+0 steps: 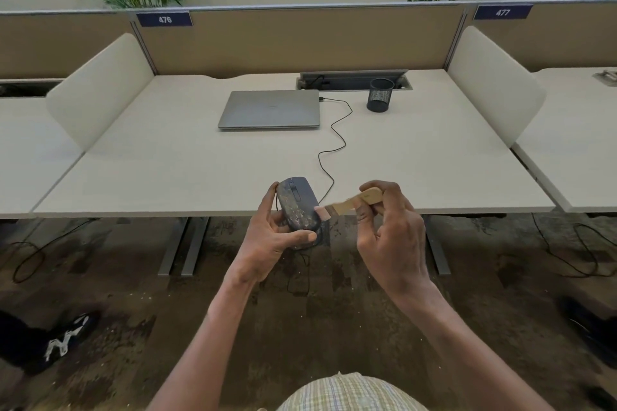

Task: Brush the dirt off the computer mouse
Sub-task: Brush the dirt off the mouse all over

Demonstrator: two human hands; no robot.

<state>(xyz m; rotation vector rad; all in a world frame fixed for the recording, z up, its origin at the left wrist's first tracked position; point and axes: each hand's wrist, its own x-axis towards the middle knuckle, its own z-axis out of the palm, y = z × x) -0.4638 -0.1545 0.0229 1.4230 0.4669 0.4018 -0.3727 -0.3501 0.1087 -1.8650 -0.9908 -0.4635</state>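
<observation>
Dark grey mouse (298, 207) speckled pale, tan wooden brush (354, 205), silver laptop (269, 109), black mesh cup (380, 95).

Wooden brush (359, 201); speckled matt mouse (298, 203).

The left grip (277, 237) holds the mouse (298, 207) off the near edge of the tabletop (200, 170), above the floor (300, 310). The right grip (390, 227), just right of it, holds the brush (354, 203), whose bristle end touches the mouse's right side. The cable (335, 140) runs from between the grips away across the tabletop to the laptop (270, 110), which lies beyond the left grip. The pen cup (380, 95) stands beyond the right grip, right of the laptop. Behind both stands the partition (300, 40).
</observation>
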